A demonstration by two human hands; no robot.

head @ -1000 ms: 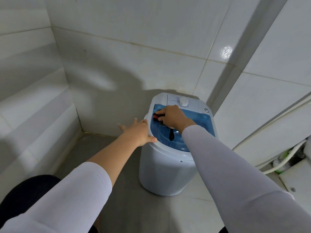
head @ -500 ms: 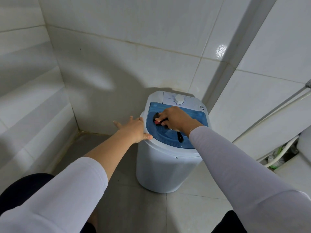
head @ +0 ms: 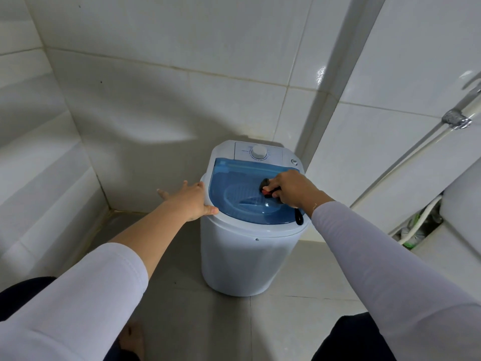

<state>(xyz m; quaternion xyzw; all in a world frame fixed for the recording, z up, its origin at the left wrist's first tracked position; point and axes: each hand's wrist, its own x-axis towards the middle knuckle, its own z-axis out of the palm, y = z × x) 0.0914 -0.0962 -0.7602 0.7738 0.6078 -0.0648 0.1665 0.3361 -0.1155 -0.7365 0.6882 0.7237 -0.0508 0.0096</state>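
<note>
One pass made: right hand point(head: 294, 190), fingers clamped on black tool point(head: 266, 186), has crossed the lid point(head: 229, 178) rightward; left hand point(head: 188, 201), fingers splayed, braces washer point(head: 244, 261).

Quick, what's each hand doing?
Left hand: open, resting on the round white washing machine.
Right hand: gripping a small black-and-red object on its blue lid.

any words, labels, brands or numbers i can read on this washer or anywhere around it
No text here can be read.
Print around the dial on the washer: too small to read.
Round mark right of the dial: blurred, unreadable.
</note>
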